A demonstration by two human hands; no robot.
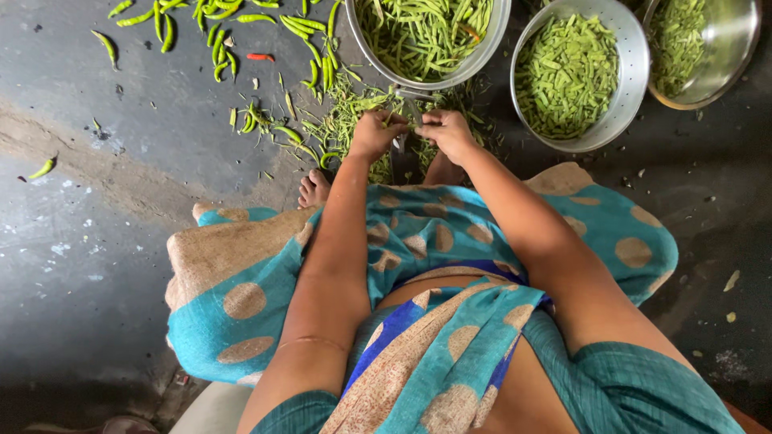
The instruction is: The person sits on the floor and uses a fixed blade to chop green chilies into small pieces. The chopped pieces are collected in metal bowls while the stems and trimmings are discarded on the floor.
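My left hand (376, 133) and my right hand (445, 133) are close together over a floor-standing blade (400, 143), both pinching a thin green bean (406, 123) stretched between them. Directly beyond the hands stands a steel bowl (474, 64) full of whole green beans. Trimmed bean ends (347, 120) lie heaped on the dark floor under and left of the hands. My bare foot (314, 191) rests on the floor just left of my left forearm.
A perforated steel colander (635, 88) of cut bean pieces stands to the right, with another steel bowl (736, 56) of cut pieces beyond it. Green chillies (217, 40) and one red chilli (260, 57) are scattered on the floor at upper left.
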